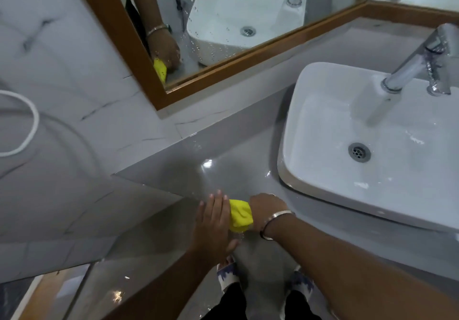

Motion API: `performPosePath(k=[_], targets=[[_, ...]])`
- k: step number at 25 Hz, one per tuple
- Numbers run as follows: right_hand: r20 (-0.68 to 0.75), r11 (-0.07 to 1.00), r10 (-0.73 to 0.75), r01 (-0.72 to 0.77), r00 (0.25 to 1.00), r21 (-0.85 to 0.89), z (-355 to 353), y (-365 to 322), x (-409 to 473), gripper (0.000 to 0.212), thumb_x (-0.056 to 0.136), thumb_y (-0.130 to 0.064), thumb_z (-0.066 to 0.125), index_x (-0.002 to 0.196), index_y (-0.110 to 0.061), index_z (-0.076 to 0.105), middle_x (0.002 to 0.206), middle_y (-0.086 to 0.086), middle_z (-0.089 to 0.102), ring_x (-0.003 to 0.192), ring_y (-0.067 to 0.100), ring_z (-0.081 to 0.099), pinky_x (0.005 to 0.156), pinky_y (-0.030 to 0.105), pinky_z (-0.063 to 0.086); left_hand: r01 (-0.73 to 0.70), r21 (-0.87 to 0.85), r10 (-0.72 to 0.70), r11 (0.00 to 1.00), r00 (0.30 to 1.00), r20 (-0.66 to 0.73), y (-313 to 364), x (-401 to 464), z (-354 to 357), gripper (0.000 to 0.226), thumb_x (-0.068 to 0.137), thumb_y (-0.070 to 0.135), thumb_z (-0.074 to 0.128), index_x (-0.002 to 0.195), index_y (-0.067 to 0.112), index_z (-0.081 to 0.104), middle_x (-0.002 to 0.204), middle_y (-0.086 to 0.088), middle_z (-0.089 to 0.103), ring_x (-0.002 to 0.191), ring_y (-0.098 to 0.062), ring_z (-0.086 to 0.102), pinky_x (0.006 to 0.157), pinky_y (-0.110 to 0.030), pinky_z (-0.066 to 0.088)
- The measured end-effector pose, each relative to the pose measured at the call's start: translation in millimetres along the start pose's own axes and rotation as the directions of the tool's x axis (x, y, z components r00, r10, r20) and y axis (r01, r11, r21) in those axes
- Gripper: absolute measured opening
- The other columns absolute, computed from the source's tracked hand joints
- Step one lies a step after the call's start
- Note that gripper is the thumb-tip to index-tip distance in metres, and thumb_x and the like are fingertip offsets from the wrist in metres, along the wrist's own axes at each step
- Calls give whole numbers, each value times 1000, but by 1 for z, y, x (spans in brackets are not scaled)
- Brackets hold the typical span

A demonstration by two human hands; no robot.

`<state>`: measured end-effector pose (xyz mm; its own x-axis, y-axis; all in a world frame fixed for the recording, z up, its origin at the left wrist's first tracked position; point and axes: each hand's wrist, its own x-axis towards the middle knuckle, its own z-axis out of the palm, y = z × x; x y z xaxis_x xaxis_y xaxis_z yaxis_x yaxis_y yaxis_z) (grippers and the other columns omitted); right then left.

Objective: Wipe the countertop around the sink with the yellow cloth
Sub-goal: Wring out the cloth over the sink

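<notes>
The yellow cloth [239, 215] is bunched up at the front edge of the grey countertop [223, 161], left of the white sink [372, 151]. My right hand [265, 210], with a metal bangle on the wrist, is closed around the cloth's right part. My left hand [211, 223] is flat with fingers together and apart from nothing, its edge against the cloth's left side, just past the counter's front edge. Water drips below the cloth. The counter surface looks wet and glossy.
A chrome tap [419, 69] rises at the sink's back right. A wood-framed mirror [223, 22] leans along the back wall and reflects the hand and cloth. A white hose [29, 126] hangs on the marble wall at left. My feet stand on the floor below.
</notes>
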<state>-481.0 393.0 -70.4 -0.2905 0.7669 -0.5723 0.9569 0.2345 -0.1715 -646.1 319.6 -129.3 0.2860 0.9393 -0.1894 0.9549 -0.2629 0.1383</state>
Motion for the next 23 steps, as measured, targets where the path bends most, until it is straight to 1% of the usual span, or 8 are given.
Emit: performPosePath(k=[3, 5, 7, 11, 15, 17, 19, 23], targets=[[222, 861, 44, -150, 974, 486, -42, 24, -39, 33, 61, -40, 63, 83, -15, 65, 85, 8, 70, 78, 26, 65, 69, 33, 53, -152, -41, 138, 988, 961, -242, 19, 0, -26, 98, 73, 66, 56, 143, -1, 39, 152, -25, 34, 140, -41, 33, 112, -58, 24], [364, 456, 1, -324, 932, 829, -71, 44, -66, 18, 71, -18, 63, 85, -8, 66, 77, 11, 71, 73, 28, 69, 71, 39, 59, -271, -51, 229, 961, 888, -399, 37, 7, -43, 99, 75, 61, 63, 146, 1, 29, 156, -21, 27, 144, -39, 25, 114, -59, 21], [420, 94, -105, -412, 901, 906, -102, 76, -96, 9, 80, 2, 57, 82, -2, 64, 70, 14, 69, 63, 26, 68, 60, 35, 59, -400, -47, 320, 916, 793, -518, 63, 25, -65, 102, 75, 57, 69, 147, 3, 22, 158, -19, 18, 146, -38, 20, 116, -57, 19], [362, -34, -468, -425, 806, 904, -157, 135, -147, 9, 72, -5, 58, 75, -9, 67, 61, 4, 59, 53, 12, 55, 55, 21, 49, -517, -4, 371, 856, 620, -691, 140, 93, -128, 87, 86, 53, 59, 143, -2, 23, 151, -26, 29, 139, -41, 32, 117, -54, 21], [566, 395, -467, -413, 679, 821, -192, 187, -171, 12, 70, -22, 58, 78, -13, 59, 51, -7, 49, 45, 5, 46, 48, 15, 42, -726, 225, 628, 650, 346, -697, 223, 165, -202, 30, 95, 32, 49, 105, 11, 67, 101, -9, 75, 90, -27, 68, 76, -34, 51], [667, 514, -347, -462, 659, 723, -203, 219, -172, 9, 72, -25, 56, 71, -16, 53, 45, -8, 40, 40, 6, 39, 44, 14, 36, -709, 269, 750, 651, 549, -369, 254, 188, -232, 20, 87, 33, 54, 89, 20, 68, 78, -1, 71, 66, -27, 66, 52, -28, 35], [668, 602, -150, -468, 729, 646, -204, 249, -160, 19, 76, -20, 60, 61, -16, 48, 46, -5, 37, 41, 10, 36, 45, 15, 34, -579, 338, 581, 742, 807, 107, 275, 201, -247, 15, 84, 32, 55, 92, 21, 62, 85, -2, 70, 73, -30, 66, 54, -28, 32], [240, 981, 75, -114, 968, 155, -194, 290, -114, 24, 72, -25, 67, 55, -15, 53, 53, -1, 53, 53, 22, 53, 55, 25, 46, -443, 427, 309, 788, 885, 348, 308, 229, -241, 23, 81, 30, 54, 62, 19, 49, 74, 2, 64, 65, -27, 56, 58, -27, 42]])
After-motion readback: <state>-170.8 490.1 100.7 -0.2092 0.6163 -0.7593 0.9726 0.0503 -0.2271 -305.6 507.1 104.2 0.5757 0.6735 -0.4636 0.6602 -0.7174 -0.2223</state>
